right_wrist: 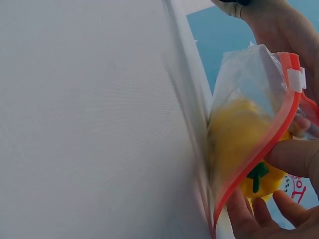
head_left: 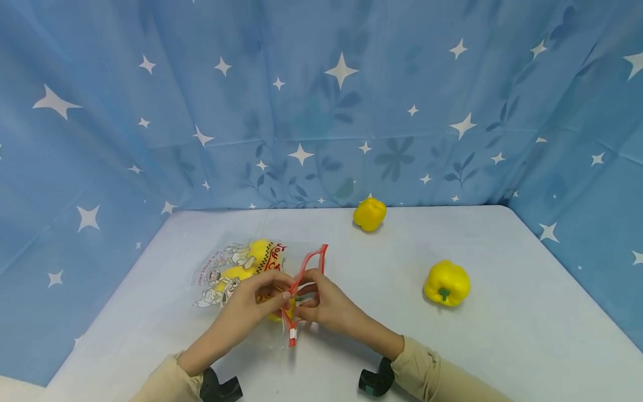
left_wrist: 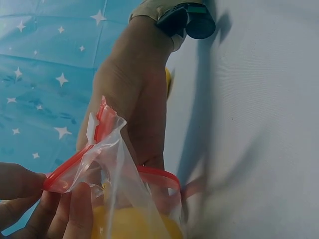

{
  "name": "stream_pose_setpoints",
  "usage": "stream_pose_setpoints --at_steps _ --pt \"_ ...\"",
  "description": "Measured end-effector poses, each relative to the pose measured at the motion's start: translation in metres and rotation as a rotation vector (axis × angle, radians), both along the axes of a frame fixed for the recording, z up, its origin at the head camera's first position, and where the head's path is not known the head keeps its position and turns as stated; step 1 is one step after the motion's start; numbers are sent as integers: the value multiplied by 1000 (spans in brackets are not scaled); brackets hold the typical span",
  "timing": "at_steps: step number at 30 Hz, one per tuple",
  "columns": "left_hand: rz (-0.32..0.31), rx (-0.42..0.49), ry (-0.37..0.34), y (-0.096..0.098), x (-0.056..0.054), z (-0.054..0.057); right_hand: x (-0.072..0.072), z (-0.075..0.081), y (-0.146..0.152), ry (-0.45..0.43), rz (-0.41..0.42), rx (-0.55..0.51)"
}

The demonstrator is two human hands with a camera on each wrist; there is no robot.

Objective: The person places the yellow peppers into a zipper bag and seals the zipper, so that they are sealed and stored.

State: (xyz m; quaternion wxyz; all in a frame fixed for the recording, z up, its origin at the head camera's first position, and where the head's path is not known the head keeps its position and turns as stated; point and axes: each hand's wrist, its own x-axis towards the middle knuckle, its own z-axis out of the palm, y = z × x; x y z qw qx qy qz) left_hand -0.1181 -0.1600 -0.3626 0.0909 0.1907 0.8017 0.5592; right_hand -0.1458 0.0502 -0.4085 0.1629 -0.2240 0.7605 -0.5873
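A clear plastic zipper bag (head_left: 208, 279) with a red rim, a white slider and printed cartoon figures lies on its side, its mouth facing right. Yellow bell peppers show through its film. My left hand (head_left: 253, 298) pinches the red rim between thumb and fingers. At the mouth, my right hand (head_left: 324, 301) has its thumb and fingers around a yellow bell pepper (right_wrist: 266, 186). This pepper's green stem points out of the opening in the right wrist view. In the left wrist view the film partly covers the right hand's fingers.
One loose yellow bell pepper (head_left: 369, 214) stands near the table's back edge, and another (head_left: 447, 283) lies to the right of my hands. The white table (head_left: 502, 335) ends at a blue star-patterned curtain (head_left: 341, 111). Black devices (head_left: 377, 379) are strapped at both wrists.
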Motion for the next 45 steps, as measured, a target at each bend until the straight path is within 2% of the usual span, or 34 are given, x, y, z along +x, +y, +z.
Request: stream_pose_setpoints --at_steps 12,20,28,33,37,45 --pt "-1 4 18 0 1 0 -2 0 0 3 -18 47" --pt "-3 13 17 1 1 -1 -2 -1 2 -5 11 24" --pt "6 12 -31 0 3 -1 -3 -1 4 3 64 19" --pt "13 -9 -20 1 6 -3 -1 -1 4 4 125 19" --pt "25 -22 -26 1 6 -4 -3 3 8 40 146 74" --pt "18 8 -24 2 0 -2 -16 25 28 183 177 192"
